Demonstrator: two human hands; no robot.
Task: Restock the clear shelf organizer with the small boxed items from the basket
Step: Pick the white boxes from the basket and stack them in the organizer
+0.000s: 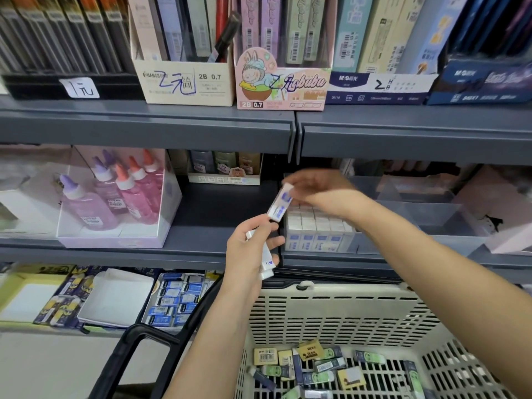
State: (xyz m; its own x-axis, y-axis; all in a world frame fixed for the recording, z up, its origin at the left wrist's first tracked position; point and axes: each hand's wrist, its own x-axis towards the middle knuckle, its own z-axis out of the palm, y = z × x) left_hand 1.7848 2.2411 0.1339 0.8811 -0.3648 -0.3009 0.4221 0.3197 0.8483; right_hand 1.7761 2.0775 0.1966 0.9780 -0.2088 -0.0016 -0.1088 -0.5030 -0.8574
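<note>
Grey shop shelving [149, 122] fills the view, stocked with stationery. At three o'clock from the frame's centre, on the middle shelf, sits the clear organizer [426, 217]. Its left-most compartment holds upright rows of white-and-blue packed boxes [316, 230]. At eleven o'clock of those rows, the right hand [316, 190] holds one small box [280, 201], white with blue print and tilted. Its fingers are pinched on the box's upper end, though motion blur hides the exact grip. At seven o'clock of that box, very near its lower end, the left hand [247, 246] has its fingers curled round a few more boxes [266, 264] of the same kind, whose ends poke out below the palm. The cream basket [331, 309] with a black handle lies at five o'clock, under both forearms. Loose boxed items [316, 367] of several colours lie scattered on its floor. At nine o'clock, pink and purple glue bottles [121, 194] stand in a display carton.
</note>
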